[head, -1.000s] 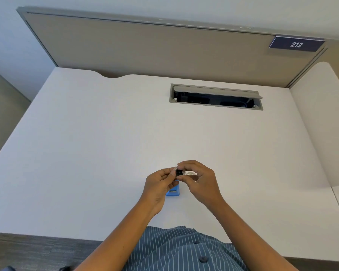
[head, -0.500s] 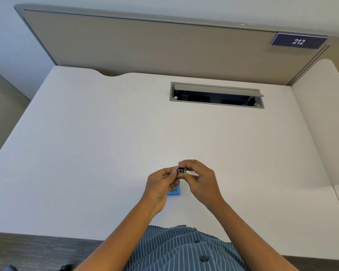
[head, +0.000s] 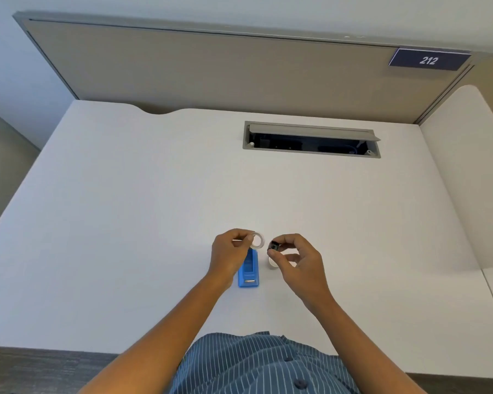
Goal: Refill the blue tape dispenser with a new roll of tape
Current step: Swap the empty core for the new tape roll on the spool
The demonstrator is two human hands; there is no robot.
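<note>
The blue tape dispenser [head: 249,273] lies flat on the white desk [head: 125,209], between my two hands. My left hand [head: 229,255] pinches a thin clear ring [head: 257,241], a tape roll or core, just above the dispenser's far end. My right hand [head: 295,261] holds a small black spool hub [head: 274,246] between thumb and forefinger, a short gap to the right of the ring. A white roll [head: 271,263] sits on the desk under my right hand, mostly hidden by the fingers.
A grey cable hatch [head: 310,140] stands open in the desk's far half. A beige partition [head: 225,72] with a "212" sign [head: 429,60] closes the back. A white side panel [head: 473,172] rises at the right.
My hands, earlier joined around the black hub and ring, have drawn apart: the ring stays in the left hand, the hub in the right. The dispenser is now uncovered.
</note>
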